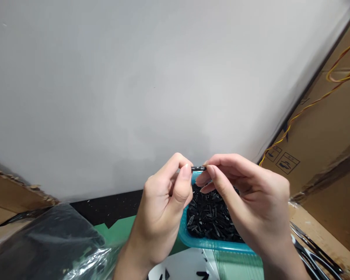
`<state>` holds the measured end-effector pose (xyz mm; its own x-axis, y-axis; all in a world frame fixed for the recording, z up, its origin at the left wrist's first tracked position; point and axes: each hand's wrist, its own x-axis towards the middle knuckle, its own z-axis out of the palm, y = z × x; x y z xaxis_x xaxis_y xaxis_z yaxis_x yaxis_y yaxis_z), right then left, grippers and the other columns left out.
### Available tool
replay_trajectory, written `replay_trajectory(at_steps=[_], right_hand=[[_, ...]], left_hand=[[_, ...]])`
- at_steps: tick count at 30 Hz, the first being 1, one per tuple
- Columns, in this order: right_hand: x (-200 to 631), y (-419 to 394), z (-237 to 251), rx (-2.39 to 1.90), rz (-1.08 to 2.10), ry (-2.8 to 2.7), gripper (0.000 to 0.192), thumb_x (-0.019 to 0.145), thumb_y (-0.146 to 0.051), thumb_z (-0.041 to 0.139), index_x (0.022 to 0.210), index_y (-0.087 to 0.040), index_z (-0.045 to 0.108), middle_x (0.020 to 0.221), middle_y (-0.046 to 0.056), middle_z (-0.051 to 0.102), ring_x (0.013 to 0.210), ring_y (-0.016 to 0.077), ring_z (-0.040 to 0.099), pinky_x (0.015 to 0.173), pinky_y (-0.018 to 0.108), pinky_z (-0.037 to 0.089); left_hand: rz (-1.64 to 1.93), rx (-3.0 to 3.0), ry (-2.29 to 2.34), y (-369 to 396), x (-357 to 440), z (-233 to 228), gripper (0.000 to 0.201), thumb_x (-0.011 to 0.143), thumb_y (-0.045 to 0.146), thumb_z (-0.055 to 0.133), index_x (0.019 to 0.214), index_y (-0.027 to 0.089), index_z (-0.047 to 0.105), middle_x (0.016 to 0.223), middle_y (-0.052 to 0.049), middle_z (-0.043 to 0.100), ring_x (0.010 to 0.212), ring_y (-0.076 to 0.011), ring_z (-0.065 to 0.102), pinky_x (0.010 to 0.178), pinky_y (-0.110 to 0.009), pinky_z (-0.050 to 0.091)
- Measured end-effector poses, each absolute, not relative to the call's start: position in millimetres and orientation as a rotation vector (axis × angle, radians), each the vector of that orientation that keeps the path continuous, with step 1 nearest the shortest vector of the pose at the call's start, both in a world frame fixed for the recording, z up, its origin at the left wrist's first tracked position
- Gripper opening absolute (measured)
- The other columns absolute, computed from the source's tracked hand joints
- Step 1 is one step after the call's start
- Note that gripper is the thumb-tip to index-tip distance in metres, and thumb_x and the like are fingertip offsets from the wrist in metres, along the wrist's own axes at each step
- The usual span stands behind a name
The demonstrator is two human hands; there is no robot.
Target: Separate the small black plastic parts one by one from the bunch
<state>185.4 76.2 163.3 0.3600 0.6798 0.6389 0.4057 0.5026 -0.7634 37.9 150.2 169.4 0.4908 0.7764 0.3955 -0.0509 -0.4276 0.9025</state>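
A small, slim black plastic piece (198,168) is held level between my two hands. My left hand (167,206) pinches its left end between thumb and forefinger, the other fingers curled in. The thumb and forefinger of my right hand (245,194) grip the right end, with the remaining fingers loosely bent beneath. Just below the hands stands a teal plastic tub (218,245) filled with many similar black pieces (210,217). My right hand covers the tub's right part.
A white sheet (183,268) with a few black bits lies in front on a green mat (119,229). Clear plastic bag (61,245) at left; scissors (315,256) at right. Cardboard (332,128) with yellow-brown wires (309,105) borders the right; a pale wall (140,85) rises behind.
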Motion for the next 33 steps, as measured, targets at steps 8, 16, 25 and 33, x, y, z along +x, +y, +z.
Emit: replay_trajectory(at_steps=[8,16,25,33], right_hand=[[189.1,72.6,166.0,-1.177,0.06,-1.443,0.015,0.106,-0.014,0.07,0.104,-0.023,0.081,0.088,-0.002,0.087,0.069,0.0149,0.084,0.068,0.025,0.069],[186.5,74.7,165.9,-1.211,-0.079,-1.56,0.016,0.105,-0.012,0.071,0.096,-0.02,0.082,0.081,0.002,0.084,0.065,0.0162,0.077,0.062,0.026,0.062],[187.3,72.4,168.0,-1.173,-0.06,-1.642,0.028,0.103,-0.007,0.066,0.08,-0.018,0.077,0.063,-0.004,0.056,0.054,0.011,0.04,0.053,0.027,0.038],[182.8,73.1,168.5,-1.064,-0.103,-1.508,0.027,0.093,0.0,0.071,0.072,-0.017,0.074,0.063,-0.003,0.06,0.053,0.0087,0.045,0.053,0.024,0.043]], left_hand=[[1.188,1.861,0.729,147.5,39.7,175.1,0.043,0.115,0.04,0.056,0.075,0.024,0.049,0.063,0.006,0.039,0.059,-0.0138,0.033,0.055,-0.031,0.029],[1.194,2.1,0.682,154.7,35.7,175.4,0.043,0.112,0.024,0.055,0.072,0.024,0.043,0.067,0.006,0.03,0.058,-0.0122,0.027,0.05,-0.027,0.024],[1.171,2.203,0.612,154.4,37.8,174.1,0.037,0.106,0.011,0.054,0.073,0.024,0.044,0.066,0.008,0.034,0.057,-0.0098,0.031,0.049,-0.024,0.028],[1.202,2.073,0.477,154.9,36.4,169.9,0.038,0.11,0.009,0.052,0.076,0.024,0.046,0.065,0.009,0.037,0.056,-0.0092,0.032,0.05,-0.023,0.03]])
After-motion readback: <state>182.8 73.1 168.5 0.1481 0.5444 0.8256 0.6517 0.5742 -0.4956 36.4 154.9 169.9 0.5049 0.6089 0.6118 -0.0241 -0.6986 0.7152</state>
